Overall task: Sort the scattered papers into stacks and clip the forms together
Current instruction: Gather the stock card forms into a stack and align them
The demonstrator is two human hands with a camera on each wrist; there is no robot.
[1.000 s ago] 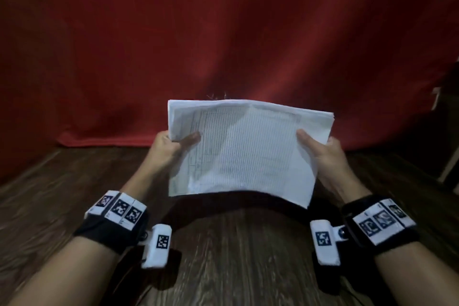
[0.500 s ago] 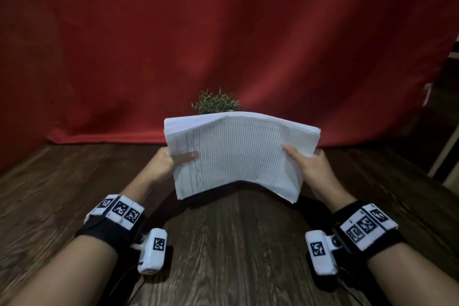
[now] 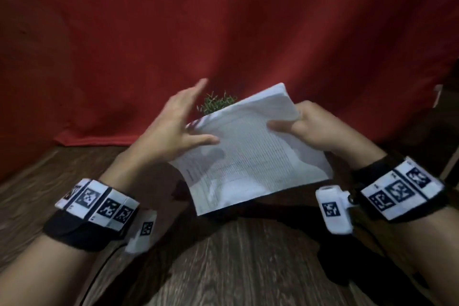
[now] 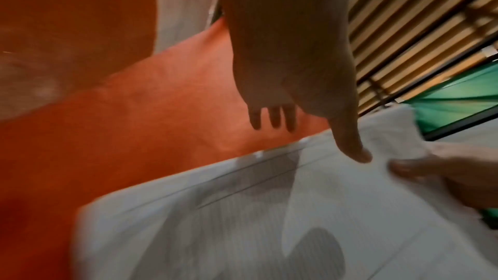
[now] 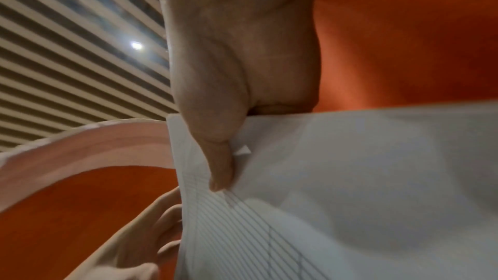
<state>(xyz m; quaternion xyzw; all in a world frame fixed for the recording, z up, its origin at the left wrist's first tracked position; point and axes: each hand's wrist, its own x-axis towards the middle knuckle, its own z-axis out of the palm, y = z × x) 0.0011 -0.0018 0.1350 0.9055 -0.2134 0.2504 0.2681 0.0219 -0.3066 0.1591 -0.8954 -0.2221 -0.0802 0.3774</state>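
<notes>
1. Closest to the camera there's the dark wooden table (image 3: 248, 268), with both forearms coming in over it wearing black wristbands (image 3: 82, 228) that have white marker tags on them.
2. Just past that, the stack of papers (image 3: 248, 171) is held up off the table, tilted, printed lines facing up.
3. The right hand (image 3: 313, 129) has it clamped at the right edge, thumb (image 5: 221, 169) pressed on top, the other fingers tucked underneath.
4. The left hand (image 3: 173, 129) is spread flat with fingers straight, not gripping anything. It's at the stack's left edge; can't really tell if the thumb (image 4: 350, 146) is touching the sheet or just over it, too blurry.
5. Behind the papers a little green plant (image 3: 218, 103) pokes up.
6. Farthest back is a red curtain (image 3: 223, 32).
</notes>
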